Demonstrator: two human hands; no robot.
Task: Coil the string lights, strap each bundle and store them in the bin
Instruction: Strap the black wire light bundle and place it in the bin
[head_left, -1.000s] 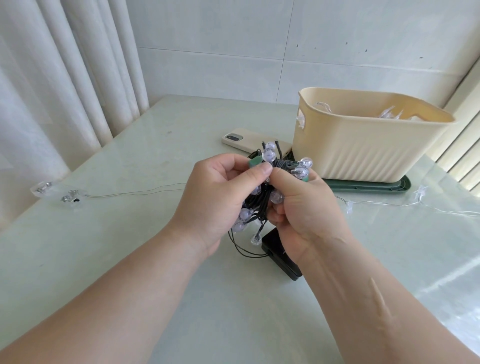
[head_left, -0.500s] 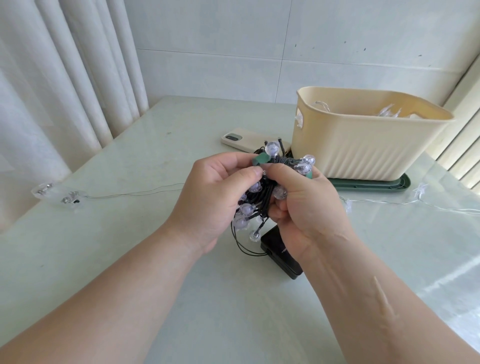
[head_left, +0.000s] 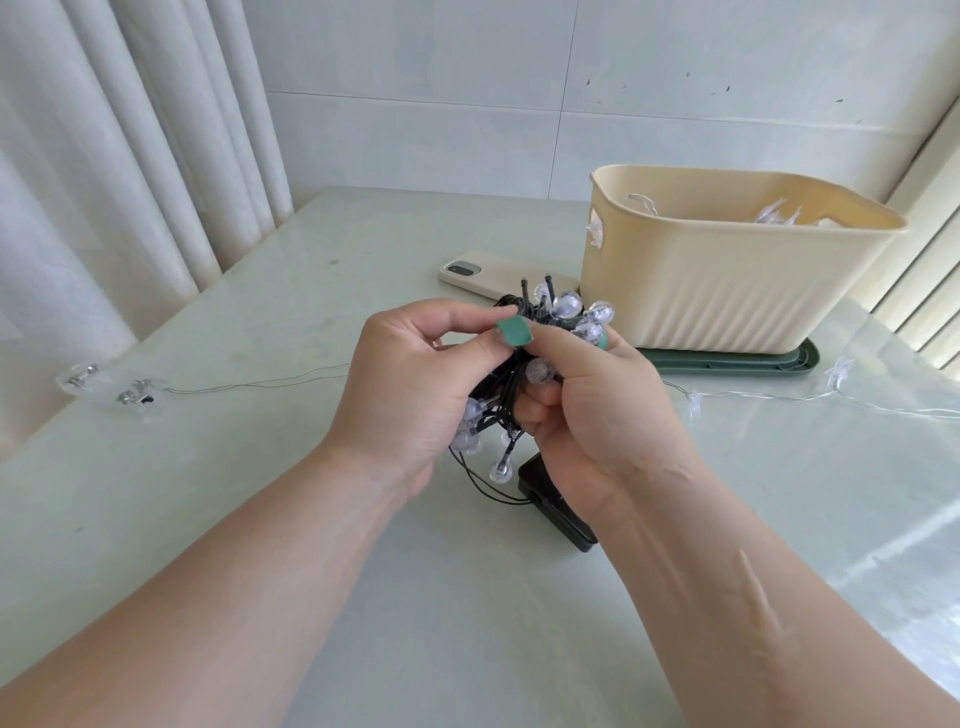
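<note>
A coiled bundle of black-wired string lights (head_left: 519, 384) with clear round bulbs is held above the table between both hands. My left hand (head_left: 410, 384) grips the bundle's left side and pinches the end of a green strap (head_left: 514, 331). My right hand (head_left: 592, 410) curls round the bundle's right side, its thumb on the strap. The strap wraps round the top of the bundle. The bundle's black battery box (head_left: 556, 504) lies on the table under my right wrist. The cream bin (head_left: 727, 291) stands at the back right with clear lights inside.
A phone (head_left: 493, 273) in a cream case lies left of the bin. A green lid (head_left: 727, 361) sits under the bin. Another thin-wire light string (head_left: 779, 397) runs across the table, with a clear battery pack (head_left: 111, 387) at the left edge. Curtains hang at left.
The bundle has been raised a little and turned. The green strap end has come up over the top and now sits pinched between my two thumbs.
</note>
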